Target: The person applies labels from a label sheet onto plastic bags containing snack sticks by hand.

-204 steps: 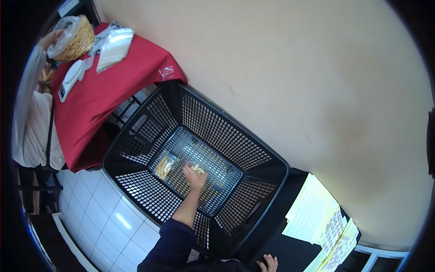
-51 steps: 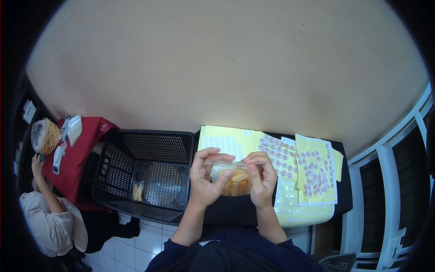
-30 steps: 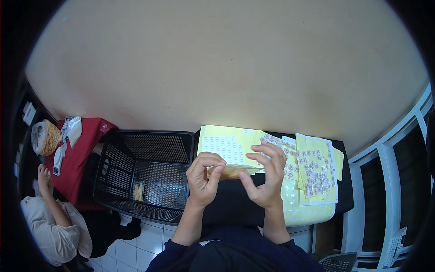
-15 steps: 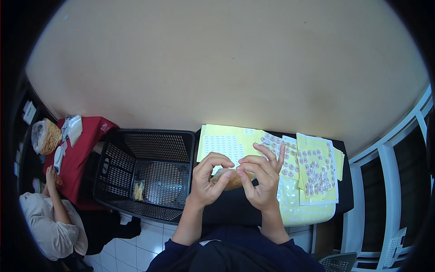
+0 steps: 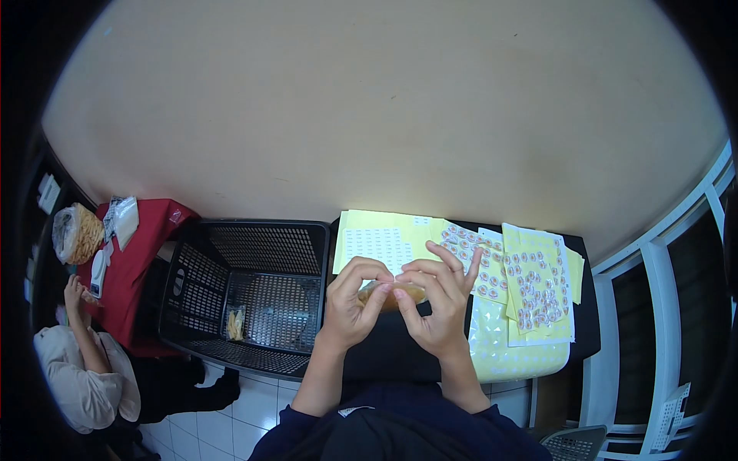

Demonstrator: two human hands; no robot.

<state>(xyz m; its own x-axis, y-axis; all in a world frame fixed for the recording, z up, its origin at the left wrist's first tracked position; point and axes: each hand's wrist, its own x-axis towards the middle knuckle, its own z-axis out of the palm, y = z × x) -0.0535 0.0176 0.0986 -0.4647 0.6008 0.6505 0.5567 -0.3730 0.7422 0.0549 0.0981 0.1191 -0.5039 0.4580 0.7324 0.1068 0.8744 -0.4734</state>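
My left hand (image 5: pixel 350 306) and my right hand (image 5: pixel 440 307) pinch the top edge of a small clear bag of yellowish snacks (image 5: pixel 390 301) between thumbs and forefingers. The bag hangs in front of my body, partly hidden by the thumbs. On my right hand the outer fingers are raised and spread. Under and beyond the hands lies a yellow sheet of small white labels (image 5: pixel 375 244). Sheets of round stickers (image 5: pixel 538 286) lie to the right of my right hand.
A black plastic basket (image 5: pixel 261 361) stands left of my hands, with one small snack bag (image 5: pixel 235 324) inside. Farther left, a co-worker (image 5: pixel 84 376) is beside a red-covered table (image 5: pixel 142 269) bearing a large snack bag (image 5: pixel 79 234). White metal framing (image 5: pixel 665 315) is at right.
My fingertips have shifted along the bag's top edge, and the bag has tilted in them. The co-worker's hand has moved up and to the left.
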